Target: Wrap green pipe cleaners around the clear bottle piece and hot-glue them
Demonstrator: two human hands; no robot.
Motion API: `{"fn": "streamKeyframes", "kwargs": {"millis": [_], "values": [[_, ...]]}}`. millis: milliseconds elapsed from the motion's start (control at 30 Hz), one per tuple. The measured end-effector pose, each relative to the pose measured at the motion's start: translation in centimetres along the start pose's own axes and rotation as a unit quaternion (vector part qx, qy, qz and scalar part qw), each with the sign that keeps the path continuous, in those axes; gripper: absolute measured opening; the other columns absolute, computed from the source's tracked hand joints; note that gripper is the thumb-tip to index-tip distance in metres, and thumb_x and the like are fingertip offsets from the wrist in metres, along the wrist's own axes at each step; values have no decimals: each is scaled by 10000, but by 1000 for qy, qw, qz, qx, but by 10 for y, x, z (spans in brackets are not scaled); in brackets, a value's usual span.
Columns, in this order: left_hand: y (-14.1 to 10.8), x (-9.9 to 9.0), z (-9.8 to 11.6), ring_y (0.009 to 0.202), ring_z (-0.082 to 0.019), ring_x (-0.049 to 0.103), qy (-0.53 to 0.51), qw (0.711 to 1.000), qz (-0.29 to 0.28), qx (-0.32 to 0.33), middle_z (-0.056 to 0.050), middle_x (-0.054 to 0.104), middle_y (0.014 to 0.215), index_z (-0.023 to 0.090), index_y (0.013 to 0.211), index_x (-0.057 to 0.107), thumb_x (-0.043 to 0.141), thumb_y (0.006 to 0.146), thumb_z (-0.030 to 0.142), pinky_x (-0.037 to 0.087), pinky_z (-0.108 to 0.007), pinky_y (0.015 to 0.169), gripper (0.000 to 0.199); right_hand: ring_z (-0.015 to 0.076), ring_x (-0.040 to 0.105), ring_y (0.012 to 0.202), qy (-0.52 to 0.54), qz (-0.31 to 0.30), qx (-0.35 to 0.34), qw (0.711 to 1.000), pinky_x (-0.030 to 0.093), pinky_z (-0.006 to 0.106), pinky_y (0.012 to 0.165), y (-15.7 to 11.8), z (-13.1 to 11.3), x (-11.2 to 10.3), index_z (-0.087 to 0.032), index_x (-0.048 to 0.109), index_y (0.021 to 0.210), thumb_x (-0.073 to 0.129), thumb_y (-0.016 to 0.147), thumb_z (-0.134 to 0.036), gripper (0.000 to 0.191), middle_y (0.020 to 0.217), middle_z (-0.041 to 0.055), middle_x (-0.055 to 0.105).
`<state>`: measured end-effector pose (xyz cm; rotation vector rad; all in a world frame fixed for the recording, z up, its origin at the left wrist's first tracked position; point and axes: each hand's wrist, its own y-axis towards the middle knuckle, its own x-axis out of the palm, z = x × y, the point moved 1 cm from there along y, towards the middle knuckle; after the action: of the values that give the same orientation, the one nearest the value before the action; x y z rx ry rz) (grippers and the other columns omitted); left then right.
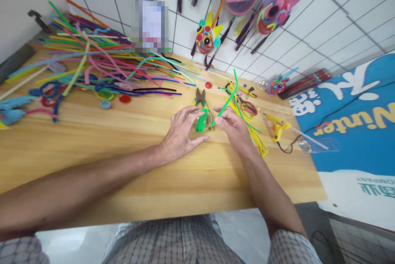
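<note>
The clear cup [209, 121] is near the middle of the table [123, 186], a green piece [201, 122] over it. The left hand [179, 134] is half open beside the cup, thumb spread away and fingertips at the green piece; how firmly they press cannot be told. The right hand [235, 127] pinches a bent green stem [230, 101] between thumb and forefinger, its lower end close to the cup. The work looks early: green is the only colour made out on the cup, whose visible part is otherwise bare, and the stem appears separate from it. Whether the green piece is fixed on cannot be told. Pliers [200, 98] lie just beyond the cup, handles towards it and jaws apart. Yellow stems [257, 138] lie right of the right hand, the glue gun [277, 127] nearer the right edge, and mixed stems [101, 56] towards the far left corner.
</note>
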<state>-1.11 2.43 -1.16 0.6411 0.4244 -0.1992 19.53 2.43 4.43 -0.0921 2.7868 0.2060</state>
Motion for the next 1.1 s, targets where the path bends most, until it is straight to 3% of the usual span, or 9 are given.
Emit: {"fn": "streamKeyframes", "kwargs": {"millis": [100, 267, 467, 1100], "values": [[6, 7, -13, 1493, -342, 481, 12, 999, -36, 16, -195, 518, 1576, 213, 1433, 525, 784, 924, 311, 425, -531, 1180, 580, 278, 595, 1271, 1, -16, 4, 1000, 407, 442, 1142, 10, 8, 1, -240, 629, 727, 795, 863, -621, 438, 1246, 65, 689], [8, 12, -25, 1471, -313, 530, -7, 998, -51, 31, -166, 578, 1534, 232, 1440, 521, 719, 977, 275, 434, -527, 1199, 505, 275, 622, 1244, 26, -34, 22, 999, 444, 444, 1122, 16, 21, 9, -258, 610, 706, 796, 856, -652, 461, 1163, 62, 697], [7, 13, -29, 1462, -323, 545, -24, 997, -57, 47, -157, 590, 1530, 254, 1471, 496, 721, 975, 287, 459, -554, 1192, 545, 262, 648, 1220, 31, -35, 5, 999, 523, 423, 1051, 18, 31, 9, -259, 619, 726, 808, 853, -639, 443, 1178, 48, 708], [9, 15, -34, 1446, -323, 561, -47, 994, -51, 80, -175, 606, 1511, 234, 1466, 499, 711, 991, 314, 477, -558, 1190, 526, 248, 658, 1214, 34, -23, -20, 999, 512, 436, 1085, 15, 42, 11, -256, 646, 766, 796, 884, -604, 397, 1231, 45, 718]]}}
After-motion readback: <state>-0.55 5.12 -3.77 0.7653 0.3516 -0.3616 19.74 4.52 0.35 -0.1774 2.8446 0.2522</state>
